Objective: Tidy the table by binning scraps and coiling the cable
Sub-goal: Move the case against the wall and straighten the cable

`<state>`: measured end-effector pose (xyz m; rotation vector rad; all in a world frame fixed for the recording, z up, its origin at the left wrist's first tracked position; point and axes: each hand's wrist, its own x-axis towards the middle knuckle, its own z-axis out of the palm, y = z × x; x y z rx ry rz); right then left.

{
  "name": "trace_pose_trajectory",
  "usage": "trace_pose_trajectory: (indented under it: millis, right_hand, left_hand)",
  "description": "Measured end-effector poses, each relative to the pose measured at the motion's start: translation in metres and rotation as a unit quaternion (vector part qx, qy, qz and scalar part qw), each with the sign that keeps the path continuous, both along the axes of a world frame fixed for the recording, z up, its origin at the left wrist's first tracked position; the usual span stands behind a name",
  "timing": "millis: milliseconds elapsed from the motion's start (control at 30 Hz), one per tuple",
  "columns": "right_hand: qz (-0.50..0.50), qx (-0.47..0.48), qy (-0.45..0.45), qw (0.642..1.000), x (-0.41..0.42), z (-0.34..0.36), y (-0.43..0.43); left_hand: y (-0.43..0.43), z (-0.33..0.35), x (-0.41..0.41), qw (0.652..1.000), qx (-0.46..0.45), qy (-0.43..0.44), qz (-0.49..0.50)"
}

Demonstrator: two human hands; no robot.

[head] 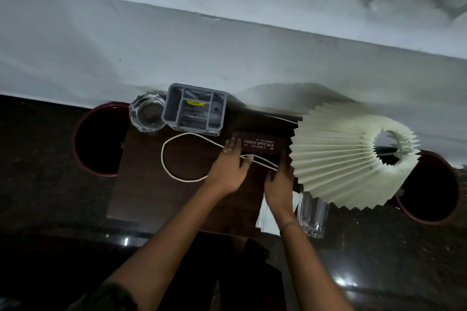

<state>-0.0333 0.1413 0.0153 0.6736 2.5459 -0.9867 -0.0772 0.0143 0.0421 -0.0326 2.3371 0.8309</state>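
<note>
A white cable (166, 149) lies in one big loop on the dark wooden table (141, 197), its two strands running right toward the lamp. My left hand (228, 171) rests on those strands where they meet, fingers spread, thumb over the cable. My right hand (279, 182) lies flat just to the right, fingers pointing at the lamp's base, over the same strands. Whether either hand pinches the cable I cannot tell. A dark red bin (101, 139) stands on the floor left of the table, and a second one (429, 189) stands at the right.
A pleated cream lampshade (336, 159) leans over the table's right side. A grey organiser tray (194, 110) and a glass ashtray (146, 112) sit at the back edge. A brown spectacle case (260, 145) lies by my left hand. A ribbed glass (313, 214) and white paper (265, 217) sit near the front right.
</note>
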Motion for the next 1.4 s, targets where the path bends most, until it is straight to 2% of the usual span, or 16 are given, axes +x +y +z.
trace_pose_trajectory:
  millis: [100, 233, 500, 833, 933, 1033, 1133, 1267, 1400]
  right_hand:
    - [0.112, 0.040, 0.035, 0.992, 0.015, -0.005, -0.006]
    - [0.189, 0.068, 0.009, 0.980, 0.015, -0.020, -0.002]
    - [0.192, 0.080, 0.010, 0.978, -0.026, -0.023, 0.001]
    - [0.158, 0.022, 0.035, 0.987, -0.053, -0.021, 0.004]
    - [0.146, 0.051, 0.002, 0.988, -0.044, -0.023, 0.009]
    - [0.202, 0.145, 0.024, 0.968, -0.030, -0.024, 0.012]
    - [0.229, 0.197, 0.031, 0.953, -0.027, -0.028, 0.010]
    - [0.253, 0.200, 0.033, 0.946, -0.035, -0.033, 0.002]
    - [0.280, 0.231, 0.040, 0.931, -0.036, -0.035, -0.004]
  left_hand:
    - [0.007, -0.007, 0.019, 0.990, -0.079, 0.031, -0.115]
    - [0.011, -0.019, 0.019, 0.980, -0.130, 0.040, -0.147]
    - [0.015, -0.025, -0.016, 0.979, -0.137, 0.061, -0.138]
    - [0.018, -0.029, -0.044, 0.979, -0.140, 0.070, -0.134]
    - [0.013, -0.029, -0.037, 0.975, -0.128, 0.101, -0.148]
    - [0.008, -0.025, -0.025, 0.974, -0.112, 0.119, -0.158]
    - [0.002, -0.017, -0.009, 0.982, -0.077, 0.131, -0.111]
    - [-0.003, -0.003, 0.021, 0.972, -0.050, 0.229, -0.032]
    - [-0.005, -0.003, 0.048, 0.982, -0.038, 0.179, 0.036]
